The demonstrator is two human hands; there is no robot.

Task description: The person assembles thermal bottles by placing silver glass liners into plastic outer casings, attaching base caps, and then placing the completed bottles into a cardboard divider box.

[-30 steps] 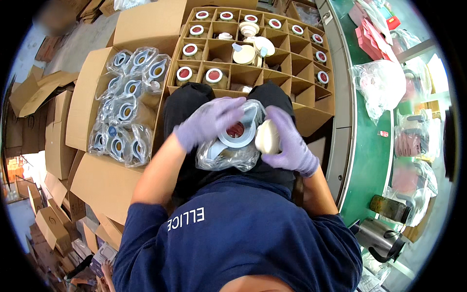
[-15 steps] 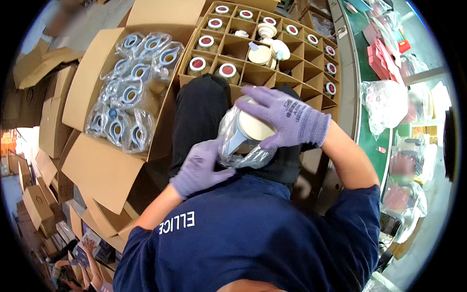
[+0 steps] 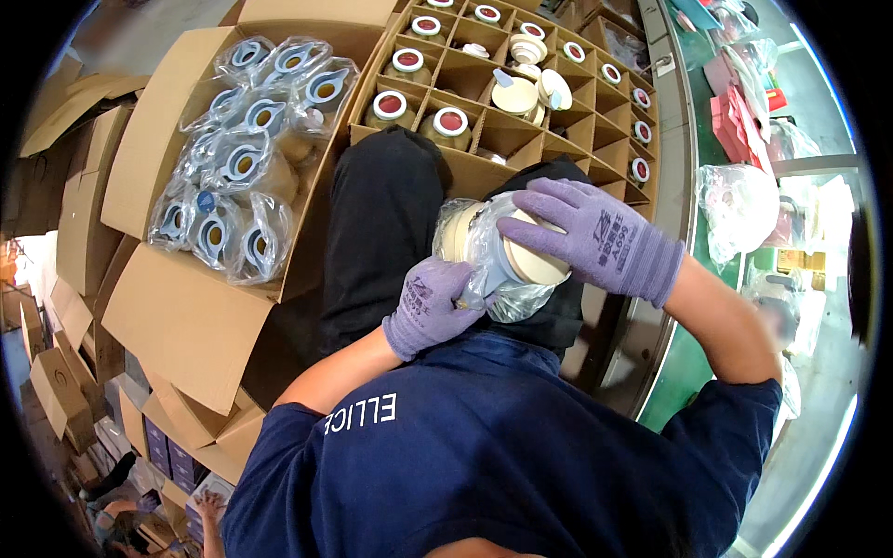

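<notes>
Between both hands [image 3: 595,237] (gloved): bagged jar [image 3: 493,256]

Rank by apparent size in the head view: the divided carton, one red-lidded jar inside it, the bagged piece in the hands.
1. Divided carton, by far the largest.
2. Bagged piece, held by the left hand and right hand; it is nearer the camera, so its lead is unsure.
3. Red-lidded jar.
</notes>
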